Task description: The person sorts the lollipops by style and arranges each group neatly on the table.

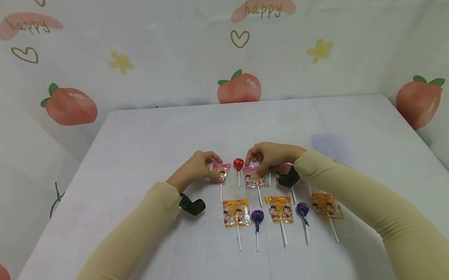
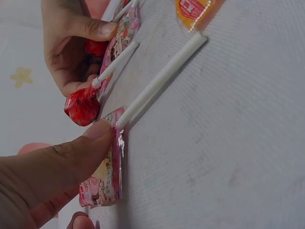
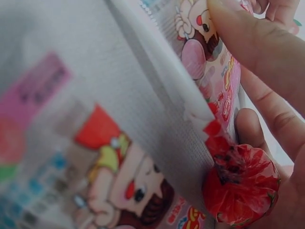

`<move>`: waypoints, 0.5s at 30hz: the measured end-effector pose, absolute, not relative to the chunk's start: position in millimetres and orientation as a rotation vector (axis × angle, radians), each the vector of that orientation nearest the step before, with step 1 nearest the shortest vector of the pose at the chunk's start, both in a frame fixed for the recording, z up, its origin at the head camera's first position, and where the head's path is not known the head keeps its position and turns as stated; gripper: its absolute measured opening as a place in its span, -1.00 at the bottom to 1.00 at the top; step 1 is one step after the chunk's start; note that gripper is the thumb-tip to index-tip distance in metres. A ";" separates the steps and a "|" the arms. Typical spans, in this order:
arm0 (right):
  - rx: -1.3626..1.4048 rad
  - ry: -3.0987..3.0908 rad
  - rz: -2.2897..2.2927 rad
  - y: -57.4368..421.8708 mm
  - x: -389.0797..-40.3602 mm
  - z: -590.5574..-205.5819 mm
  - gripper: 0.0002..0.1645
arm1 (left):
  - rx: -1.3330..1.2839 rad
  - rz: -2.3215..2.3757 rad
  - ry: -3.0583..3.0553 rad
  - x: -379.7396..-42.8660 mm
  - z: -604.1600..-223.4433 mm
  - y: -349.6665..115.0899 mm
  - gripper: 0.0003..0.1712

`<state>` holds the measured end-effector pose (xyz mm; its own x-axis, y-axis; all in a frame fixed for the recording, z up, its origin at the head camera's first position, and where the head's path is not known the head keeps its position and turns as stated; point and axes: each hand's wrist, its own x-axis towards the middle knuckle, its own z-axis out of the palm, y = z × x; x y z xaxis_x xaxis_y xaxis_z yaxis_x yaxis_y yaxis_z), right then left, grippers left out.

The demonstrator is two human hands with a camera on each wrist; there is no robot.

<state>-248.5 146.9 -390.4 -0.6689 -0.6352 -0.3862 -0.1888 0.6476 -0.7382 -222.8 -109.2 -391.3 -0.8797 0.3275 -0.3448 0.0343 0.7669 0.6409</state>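
Observation:
My left hand [image 1: 199,167] pinches a flat pink-wrapped lollipop [image 1: 223,169], thumb on its front and fingers at the far edge. Its white stick [image 2: 164,76] points toward me. My right hand [image 1: 271,154] grips the middle pink-wrapped lollipop [image 1: 250,181], with the thumb [image 3: 267,52] pressed on the wrapper and fingers at its top edge. Between the two hands lies a round red lollipop [image 1: 238,164]. A second red lollipop [image 3: 240,186] sits under my right palm, mostly hidden from the head view. Another pink-wrapped lollipop [image 1: 281,169] is partly covered by the right wrist.
Nearer me is a row of orange-wrapped lollipops [image 1: 236,213] alternating with round purple lollipops [image 1: 257,216], sticks toward me. My right forearm overlaps the row's right end. A black wrist camera [image 1: 192,204] hangs by the left wrist. White cloth covers the table [image 1: 158,138].

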 end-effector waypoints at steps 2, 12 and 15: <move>-0.635 2.214 -0.900 146.8 -248.4 -389.8 -0.58 | 0.283 0.886 2.518 -223.3 -390.2 -109.0 -0.46; -0.663 2.174 -0.923 146.3 -247.3 -389.2 -0.59 | 0.275 0.897 2.523 -221.6 -383.4 -107.3 -0.47; -0.661 2.191 -0.909 146.9 -247.3 -388.3 -0.59 | 0.247 0.900 2.526 -221.9 -380.5 -107.7 -0.46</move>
<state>-247.3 146.9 -388.3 -0.6498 -0.6568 -0.3827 -0.1931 0.6296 -0.7525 -221.9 -107.7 -380.5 -0.8852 0.3083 -0.3485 0.0186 0.7718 0.6356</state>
